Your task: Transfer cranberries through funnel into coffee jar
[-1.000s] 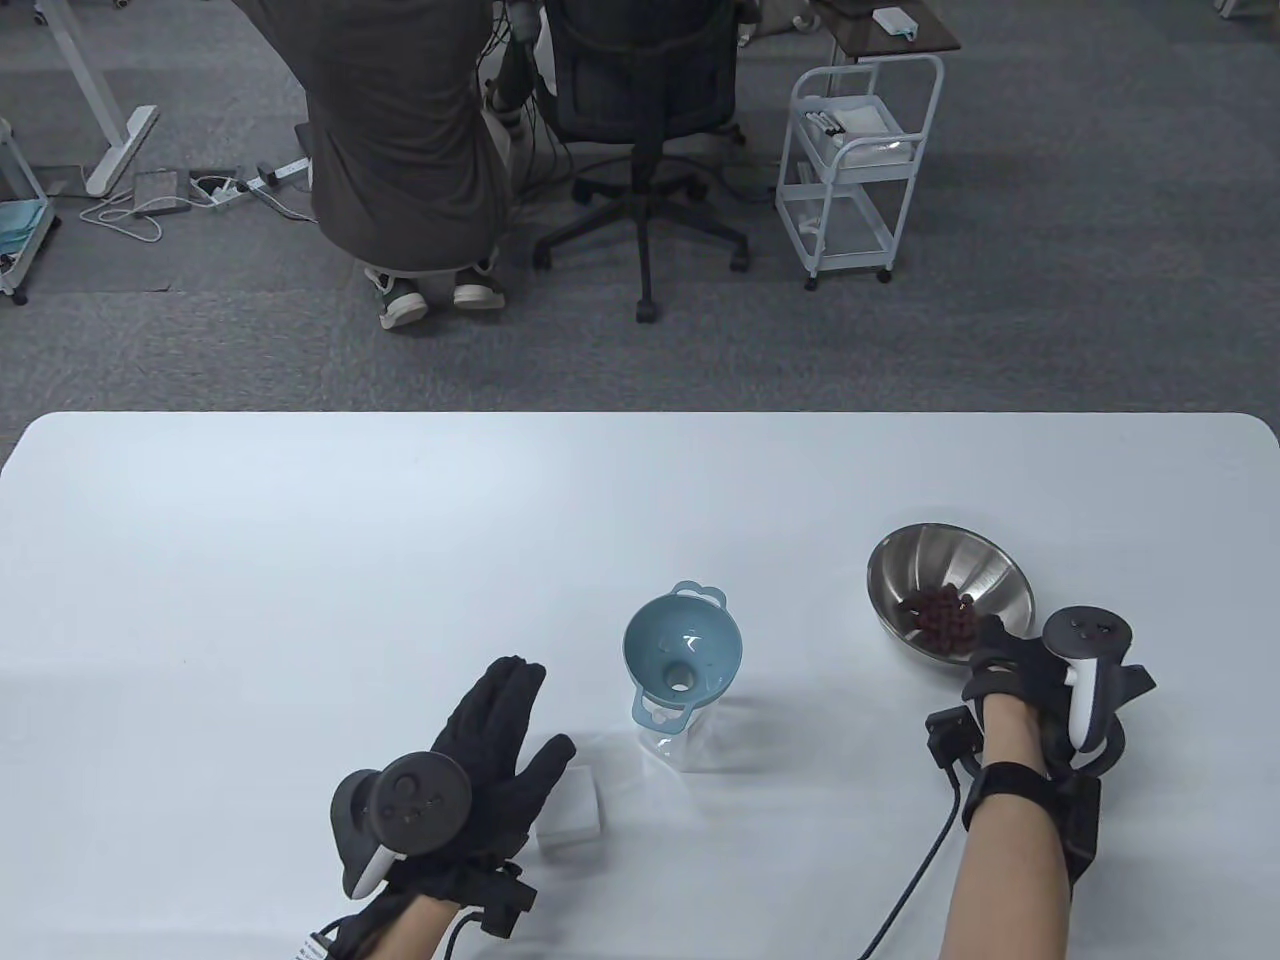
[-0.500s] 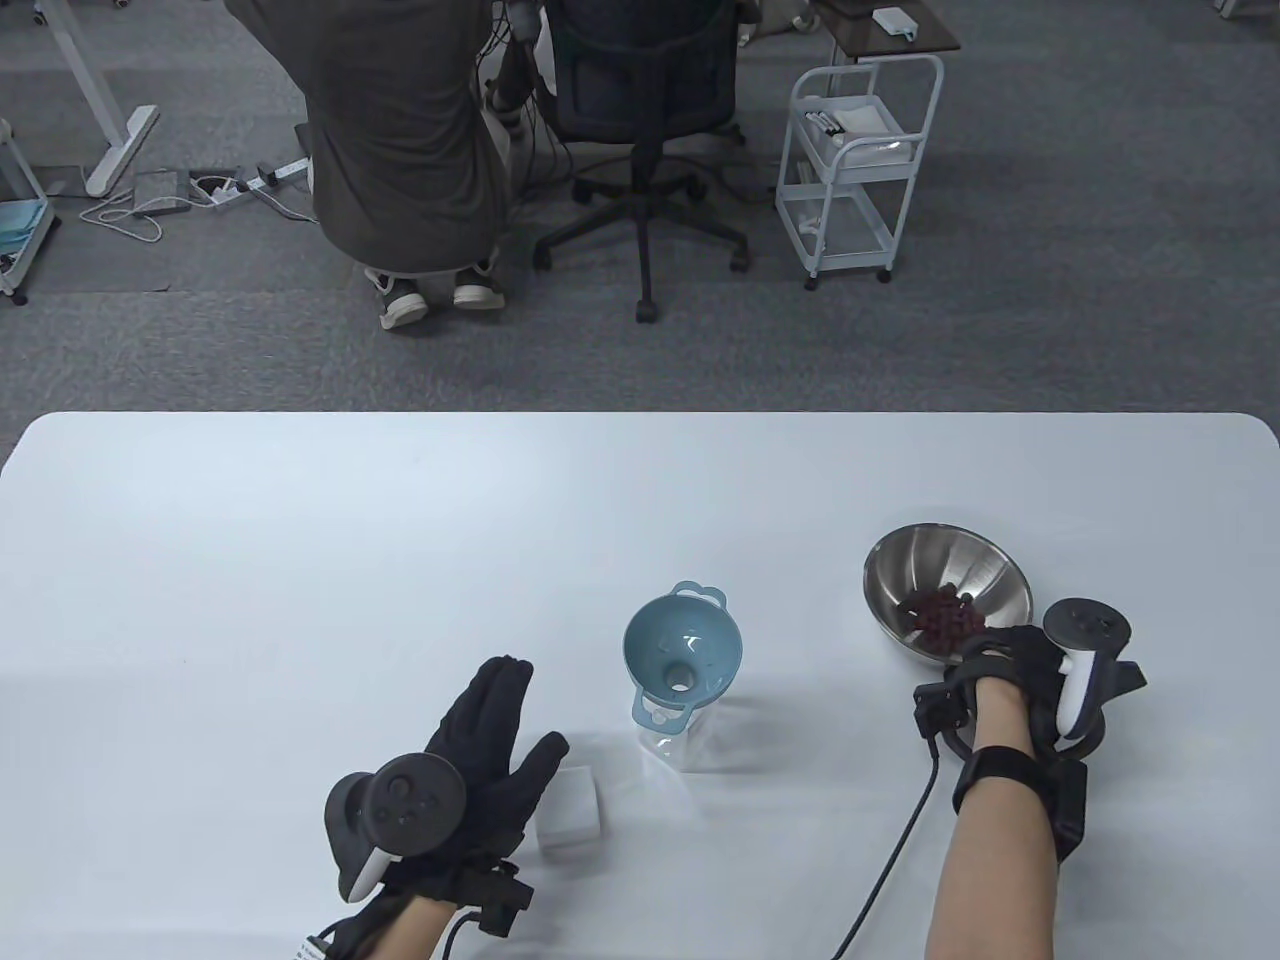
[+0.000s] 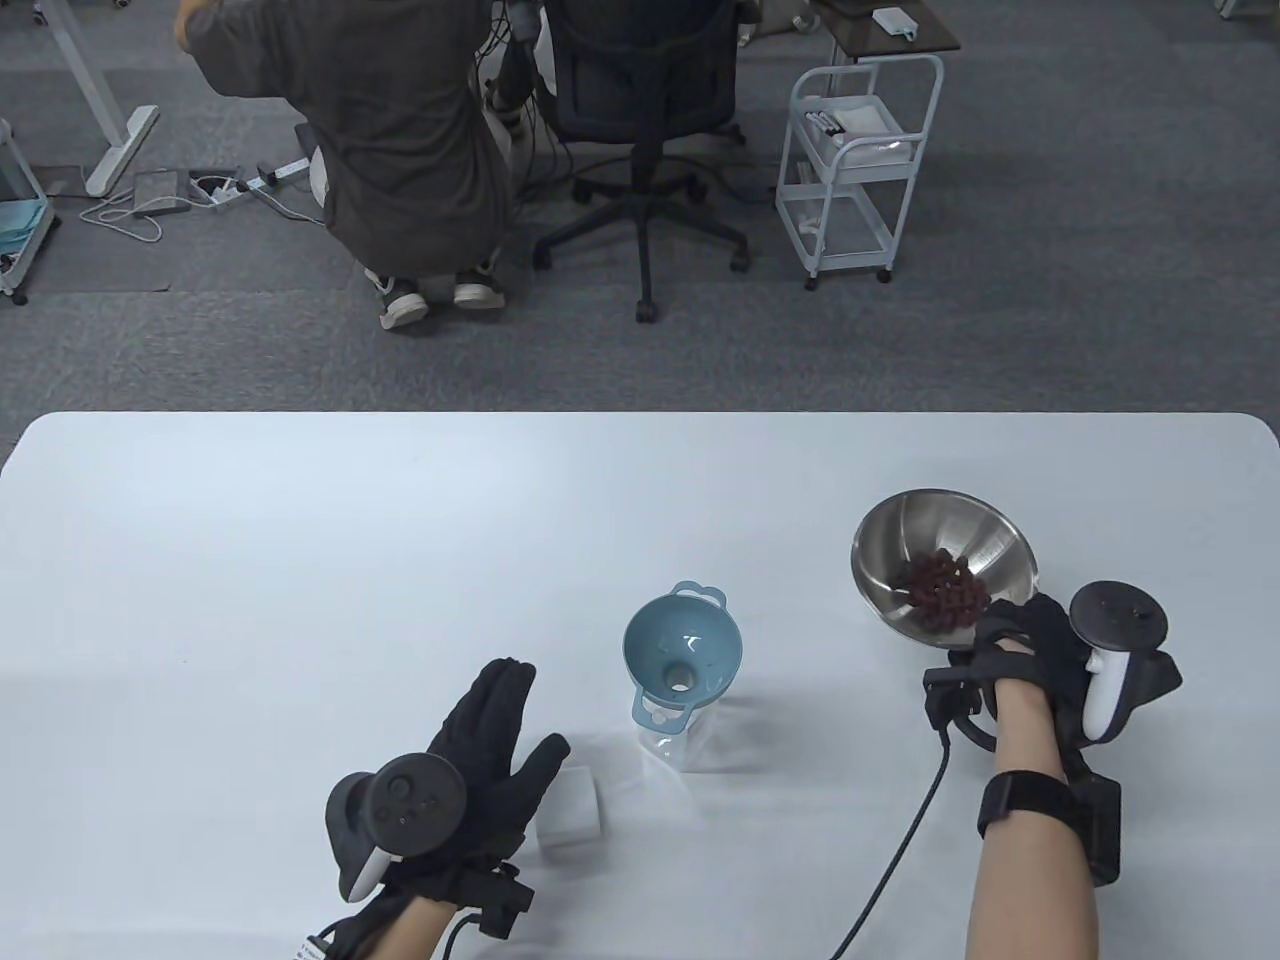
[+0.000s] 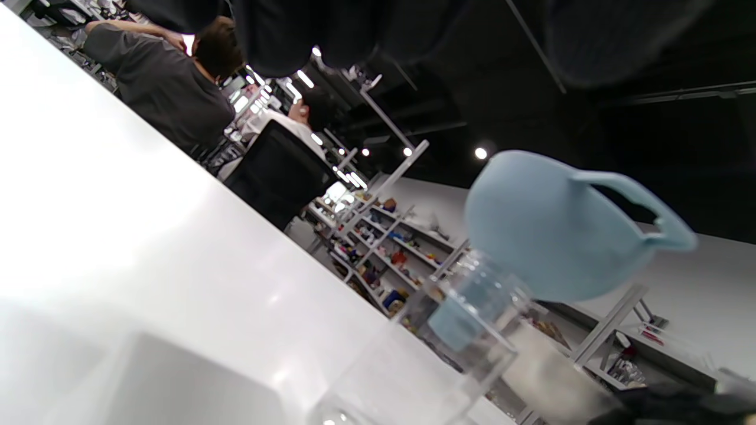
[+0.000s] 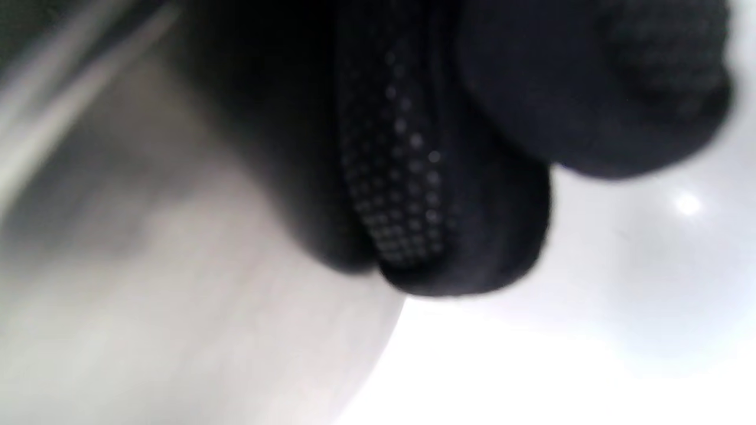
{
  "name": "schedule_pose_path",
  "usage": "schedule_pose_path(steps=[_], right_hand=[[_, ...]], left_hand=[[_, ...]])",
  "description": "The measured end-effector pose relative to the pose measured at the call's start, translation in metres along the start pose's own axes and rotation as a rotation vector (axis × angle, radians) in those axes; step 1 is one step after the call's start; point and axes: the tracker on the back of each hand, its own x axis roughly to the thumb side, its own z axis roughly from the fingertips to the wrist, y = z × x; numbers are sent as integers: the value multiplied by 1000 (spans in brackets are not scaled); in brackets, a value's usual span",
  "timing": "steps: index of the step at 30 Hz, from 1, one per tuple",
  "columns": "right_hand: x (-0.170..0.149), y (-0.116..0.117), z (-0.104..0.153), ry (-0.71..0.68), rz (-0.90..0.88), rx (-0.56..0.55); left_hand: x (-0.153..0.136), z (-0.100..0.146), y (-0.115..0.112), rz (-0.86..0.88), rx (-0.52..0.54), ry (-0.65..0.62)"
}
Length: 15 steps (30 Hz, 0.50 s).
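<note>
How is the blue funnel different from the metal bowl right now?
The blue funnel is matte plastic; the metal bowl is shiny steel. The funnel sits in the glass jar, untouched and empty; the bowl is gripped by the right hand, tilted, holding cranberries. Both are round and open-topped.

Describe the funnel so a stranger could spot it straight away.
On the white table, look near the front edge, between the two hands. The pale blue funnel sits in a clear glass jar, left of the steel bowl; it is the only blue thing there.
</note>
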Motion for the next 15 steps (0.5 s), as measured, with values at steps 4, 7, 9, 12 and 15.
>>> schedule_pose_path(steps=[4,7,9,12,15], right_hand=[[34,-17,21,-111,11,1],[64,-27,42,-218,34,4],[83,-31,57,-287,52,4],[108,-32,77,-385,96,0],[129,-29,99,-488,138,-4]], left_hand=[[0,0,0,-4,3,-2],[-1,0,0,-6,4,3],[-1,1,1,-5,6,7],[-2,1,2,-3,9,12],[-3,1,3,0,13,18]])
